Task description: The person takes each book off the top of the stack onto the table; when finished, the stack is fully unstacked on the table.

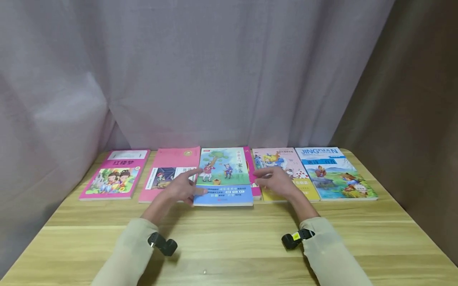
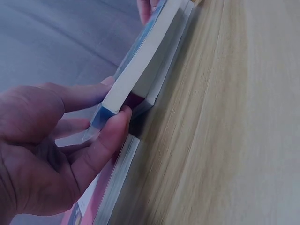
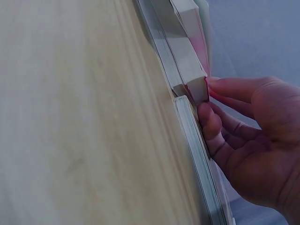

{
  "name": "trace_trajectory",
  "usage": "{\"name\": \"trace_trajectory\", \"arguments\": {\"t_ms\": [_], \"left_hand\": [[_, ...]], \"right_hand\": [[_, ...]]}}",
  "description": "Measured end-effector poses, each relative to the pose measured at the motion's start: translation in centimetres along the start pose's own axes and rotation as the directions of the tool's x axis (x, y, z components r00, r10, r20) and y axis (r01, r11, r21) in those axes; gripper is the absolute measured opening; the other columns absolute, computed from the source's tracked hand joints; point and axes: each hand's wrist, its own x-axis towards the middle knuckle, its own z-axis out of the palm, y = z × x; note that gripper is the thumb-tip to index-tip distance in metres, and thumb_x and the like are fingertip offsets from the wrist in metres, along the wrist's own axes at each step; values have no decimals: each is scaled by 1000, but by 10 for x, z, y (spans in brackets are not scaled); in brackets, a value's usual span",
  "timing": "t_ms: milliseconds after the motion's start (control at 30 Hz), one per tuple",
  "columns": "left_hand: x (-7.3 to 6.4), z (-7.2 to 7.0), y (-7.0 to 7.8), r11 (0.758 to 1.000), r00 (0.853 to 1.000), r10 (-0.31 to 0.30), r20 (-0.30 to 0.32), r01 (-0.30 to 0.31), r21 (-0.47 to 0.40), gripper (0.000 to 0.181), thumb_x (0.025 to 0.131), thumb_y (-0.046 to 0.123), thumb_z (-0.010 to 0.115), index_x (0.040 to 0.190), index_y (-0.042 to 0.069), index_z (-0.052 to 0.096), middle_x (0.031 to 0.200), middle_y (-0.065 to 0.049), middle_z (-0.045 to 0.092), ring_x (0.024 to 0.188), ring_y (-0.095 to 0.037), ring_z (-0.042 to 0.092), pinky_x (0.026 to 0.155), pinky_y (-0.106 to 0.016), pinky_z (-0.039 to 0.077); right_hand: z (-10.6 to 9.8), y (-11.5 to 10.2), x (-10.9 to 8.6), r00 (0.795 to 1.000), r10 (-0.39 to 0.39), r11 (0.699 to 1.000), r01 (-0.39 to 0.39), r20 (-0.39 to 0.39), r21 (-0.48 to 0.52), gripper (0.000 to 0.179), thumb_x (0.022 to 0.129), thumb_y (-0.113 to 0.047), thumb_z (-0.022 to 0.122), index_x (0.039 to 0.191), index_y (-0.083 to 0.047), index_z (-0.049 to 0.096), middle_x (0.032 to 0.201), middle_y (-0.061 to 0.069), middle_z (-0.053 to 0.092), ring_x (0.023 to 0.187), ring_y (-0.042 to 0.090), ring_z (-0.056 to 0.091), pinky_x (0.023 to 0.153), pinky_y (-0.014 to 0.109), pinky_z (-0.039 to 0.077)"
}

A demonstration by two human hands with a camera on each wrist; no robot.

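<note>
A green-and-blue picture book [image 1: 224, 174] lies on top of a magenta book [image 1: 256, 192] at the middle of the row. My left hand [image 1: 179, 187] pinches the upper book's left edge, thumb below and fingers above. In the left wrist view, that book [image 2: 140, 61] is tilted, leaving a wedge-shaped gap beneath it. On the other side, my right hand [image 1: 277, 182] is at the magenta book's right edge. The right wrist view shows its thumb and fingers [image 3: 236, 89] pinching the corner of the magenta-edged book [image 3: 190, 63], with thinner page edges underneath.
A magenta book [image 1: 116, 174] and a pink book [image 1: 179, 155] lie left on the wooden table [image 1: 229, 242]. To the right are a pink-and-yellow book [image 1: 304, 190] and a blue landscape-covered book [image 1: 338, 174]. A grey curtain [image 1: 214, 71] hangs behind the table's far edge.
</note>
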Motion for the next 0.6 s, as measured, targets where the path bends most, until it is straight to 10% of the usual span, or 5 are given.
{"name": "trace_trajectory", "arguments": {"t_ms": [300,600], "left_hand": [[1,-3,-7,998,1000,13,29,-11,-60,83,99,19,75,168,25,30,97,-15,65,66,-21,64,56,-33,63],[3,0,-9,995,1000,13,-2,-13,-101,83,99,15,75,168,27,30,103,-16,67,71,-24,69,61,-36,64]], "right_hand": [[0,-2,-3,999,45,997,-44,9,-65,42,97,-28,75,139,-21,71,145,12,65,133,37,60,105,52,55],[-1,-1,-2,999,51,996,-50,6,-77,43,95,-29,78,138,-24,72,141,11,67,129,35,62,97,47,58]]}}
